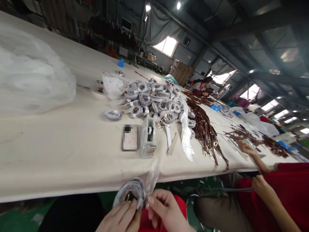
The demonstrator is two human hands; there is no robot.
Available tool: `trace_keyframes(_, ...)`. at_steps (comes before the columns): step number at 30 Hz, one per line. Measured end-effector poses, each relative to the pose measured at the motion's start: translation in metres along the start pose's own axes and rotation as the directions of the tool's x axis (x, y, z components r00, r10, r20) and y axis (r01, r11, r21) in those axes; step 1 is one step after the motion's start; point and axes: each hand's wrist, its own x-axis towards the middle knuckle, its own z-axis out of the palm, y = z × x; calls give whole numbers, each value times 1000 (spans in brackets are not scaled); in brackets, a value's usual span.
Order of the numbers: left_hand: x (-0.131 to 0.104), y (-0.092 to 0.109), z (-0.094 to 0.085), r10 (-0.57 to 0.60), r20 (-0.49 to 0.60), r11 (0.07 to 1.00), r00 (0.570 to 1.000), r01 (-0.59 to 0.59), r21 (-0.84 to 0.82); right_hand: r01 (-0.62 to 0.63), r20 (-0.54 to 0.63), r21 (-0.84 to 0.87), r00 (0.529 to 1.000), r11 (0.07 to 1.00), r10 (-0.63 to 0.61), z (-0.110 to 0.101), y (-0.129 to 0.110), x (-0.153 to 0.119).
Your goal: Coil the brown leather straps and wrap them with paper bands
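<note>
My left hand (122,217) grips a coiled strap (131,188) in greyish wrapping, just off the table's front edge. A bit of gold-coloured metal shows inside the coil. My right hand (165,207) is closed in a pinch on a thin clear plastic strip (152,175) that rises beside the coil. Its lower end is hidden by my fingers. On the table (72,151) ahead stands a tape dispenser (148,138) with a blurred-out flat item (130,138) to its left. A heap of similar wrapped coils (154,96) lies behind.
Brown straps (202,129) with gold clasps spread to the right of the heap. White plastic strips (185,135) hang near the front. A large translucent bag (33,74) sits at left. A co-worker in red (285,193) works close on my right, hands over the table edge.
</note>
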Motion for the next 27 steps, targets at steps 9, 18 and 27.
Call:
trace_keyframes(9,9,16,-20,10,144,1000,989,-9,-9,-78,37,55,996,995,76,-1,17,-6)
trace_keyframes(18,4,15,-18,112,126,993,986,-116,26,-136,63,0,989,991,136,2,18,-3)
trace_keyframes(27,-5,15,-6,-117,126,988,985,128,-86,-175,4,-84,984,981,175,3,30,-1)
